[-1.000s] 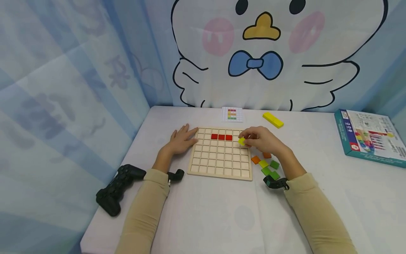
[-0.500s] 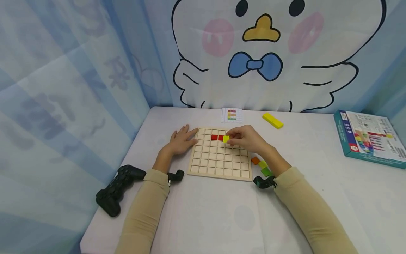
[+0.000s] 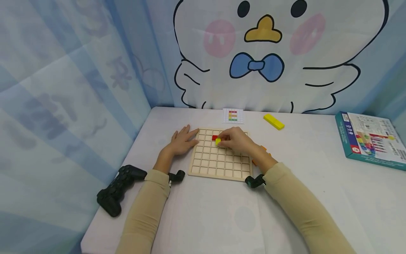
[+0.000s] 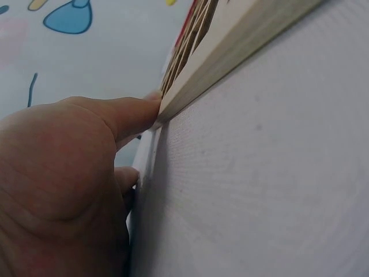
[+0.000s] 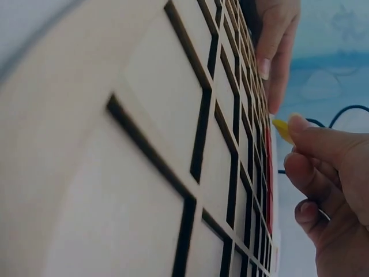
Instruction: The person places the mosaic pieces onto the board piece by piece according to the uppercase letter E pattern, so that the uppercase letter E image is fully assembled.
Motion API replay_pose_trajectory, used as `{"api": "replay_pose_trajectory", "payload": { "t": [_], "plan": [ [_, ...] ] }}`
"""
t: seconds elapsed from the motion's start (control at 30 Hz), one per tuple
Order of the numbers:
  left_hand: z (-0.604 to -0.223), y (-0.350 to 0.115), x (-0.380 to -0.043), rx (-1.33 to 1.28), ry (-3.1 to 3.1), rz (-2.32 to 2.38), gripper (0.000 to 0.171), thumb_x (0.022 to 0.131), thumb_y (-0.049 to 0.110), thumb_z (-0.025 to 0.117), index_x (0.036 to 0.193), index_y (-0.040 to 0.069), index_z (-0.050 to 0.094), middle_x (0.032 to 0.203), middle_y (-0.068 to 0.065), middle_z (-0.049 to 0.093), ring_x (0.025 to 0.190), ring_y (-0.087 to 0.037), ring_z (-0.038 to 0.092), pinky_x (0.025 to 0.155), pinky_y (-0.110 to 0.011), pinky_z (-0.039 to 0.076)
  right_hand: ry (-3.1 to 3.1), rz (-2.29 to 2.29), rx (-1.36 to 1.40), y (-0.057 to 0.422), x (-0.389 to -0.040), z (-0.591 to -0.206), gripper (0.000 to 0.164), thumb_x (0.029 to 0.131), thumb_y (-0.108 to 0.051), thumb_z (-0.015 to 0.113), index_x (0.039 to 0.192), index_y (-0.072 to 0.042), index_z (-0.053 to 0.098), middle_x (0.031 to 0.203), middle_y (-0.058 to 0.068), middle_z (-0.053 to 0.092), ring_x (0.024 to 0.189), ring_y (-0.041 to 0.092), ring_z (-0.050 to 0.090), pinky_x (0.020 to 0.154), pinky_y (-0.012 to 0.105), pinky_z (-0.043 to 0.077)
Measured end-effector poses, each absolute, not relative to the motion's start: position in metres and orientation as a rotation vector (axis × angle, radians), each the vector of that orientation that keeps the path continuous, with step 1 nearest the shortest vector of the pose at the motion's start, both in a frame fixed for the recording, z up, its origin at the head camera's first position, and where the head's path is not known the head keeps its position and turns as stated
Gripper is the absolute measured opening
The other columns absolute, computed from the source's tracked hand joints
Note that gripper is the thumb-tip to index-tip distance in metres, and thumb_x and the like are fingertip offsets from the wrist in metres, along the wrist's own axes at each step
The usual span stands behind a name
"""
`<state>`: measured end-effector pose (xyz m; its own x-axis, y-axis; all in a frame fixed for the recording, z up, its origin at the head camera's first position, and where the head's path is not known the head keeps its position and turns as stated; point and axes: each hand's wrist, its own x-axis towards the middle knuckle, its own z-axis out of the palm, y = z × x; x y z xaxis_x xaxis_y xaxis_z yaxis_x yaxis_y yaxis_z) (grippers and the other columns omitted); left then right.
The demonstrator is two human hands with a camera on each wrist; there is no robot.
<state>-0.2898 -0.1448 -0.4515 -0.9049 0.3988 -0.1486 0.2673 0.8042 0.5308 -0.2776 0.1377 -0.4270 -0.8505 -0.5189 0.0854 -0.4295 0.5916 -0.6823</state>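
A wooden grid board (image 3: 204, 173) lies on the table, with red square tiles (image 3: 214, 137) set in its second row from the back. My right hand (image 3: 236, 140) pinches a yellow square tile (image 3: 217, 141) between thumb and forefinger, close over the board just in front of the red tiles. In the right wrist view the yellow tile (image 5: 282, 130) is tilted at the fingertips, and the red tiles (image 5: 269, 179) line up beneath. My left hand (image 3: 182, 141) rests flat with spread fingers, its thumb and forefinger touching the board's left edge; the left wrist view shows the thumb (image 4: 135, 115) against that edge.
A card with a coloured grid pattern (image 3: 233, 115) lies behind the board, and a yellow bar (image 3: 274, 121) to its right. Orange tiles (image 3: 263, 148) show partly behind the right forearm. A game controller (image 3: 118, 188) is at left, a teal box (image 3: 374, 139) at far right.
My right hand has carried the yellow tile leftward across the board, from its right edge to beside the leftmost red tile. The left hand stays in place.
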Motion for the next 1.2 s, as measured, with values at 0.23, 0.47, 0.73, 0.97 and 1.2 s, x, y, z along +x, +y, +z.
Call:
{"api": "replay_pose_trajectory", "payload": {
  "t": [0.23,0.47,0.73,0.97,1.2],
  "plan": [
    [-0.451,-0.144,-0.289,0.518,2.735,0.751,0.063,0.11,0.044,0.046,0.166,0.022,0.03,0.175,-0.018,0.004,0.164,-0.035,-0.001,0.129,-0.059,-0.008,2.736,-0.989,-0.808,0.125,-0.277,-0.427,0.022,0.093,-0.018,0.081,0.109,-0.005,0.08,0.084,0.003,0.07,0.073,0.015,0.057,0.067,0.028,0.046],
    [-0.452,-0.145,-0.29,0.515,2.734,0.745,0.062,0.11,0.044,0.046,0.166,0.023,0.029,0.175,-0.018,0.004,0.164,-0.034,-0.001,0.129,-0.059,-0.007,2.744,-0.908,-0.821,0.118,-0.277,-0.427,0.019,0.095,-0.019,0.078,0.108,-0.006,0.081,0.093,0.003,0.077,0.081,0.016,0.061,0.075,0.03,0.051],
    [-0.453,-0.145,-0.291,0.507,2.733,0.738,0.063,0.109,0.045,0.046,0.166,0.024,0.029,0.175,-0.017,0.004,0.164,-0.034,-0.001,0.129,-0.058,-0.007,2.785,-0.787,-0.849,0.114,-0.274,-0.424,0.023,0.094,-0.018,0.079,0.111,-0.002,0.08,0.077,0.003,0.07,0.069,0.014,0.057,0.069,0.028,0.048],
    [-0.452,-0.145,-0.29,0.505,2.738,0.741,0.063,0.109,0.045,0.046,0.166,0.024,0.03,0.175,-0.018,0.003,0.164,-0.034,-0.001,0.129,-0.058,-0.007,2.814,-0.899,-0.772,0.119,-0.27,-0.42,0.036,0.096,-0.021,0.077,0.126,-0.003,0.075,0.084,0.003,0.07,0.073,0.015,0.056,0.067,0.028,0.046],
    [-0.453,-0.146,-0.29,0.509,2.728,0.758,0.063,0.109,0.044,0.047,0.166,0.024,0.029,0.175,-0.018,0.002,0.164,-0.033,-0.002,0.129,-0.057,-0.008,2.846,-1.1,-0.75,0.139,-0.257,-0.412,0.035,0.098,-0.016,0.073,0.13,-0.001,0.072,0.093,0.006,0.072,0.075,0.019,0.057,0.065,0.03,0.049]
  ]
}}
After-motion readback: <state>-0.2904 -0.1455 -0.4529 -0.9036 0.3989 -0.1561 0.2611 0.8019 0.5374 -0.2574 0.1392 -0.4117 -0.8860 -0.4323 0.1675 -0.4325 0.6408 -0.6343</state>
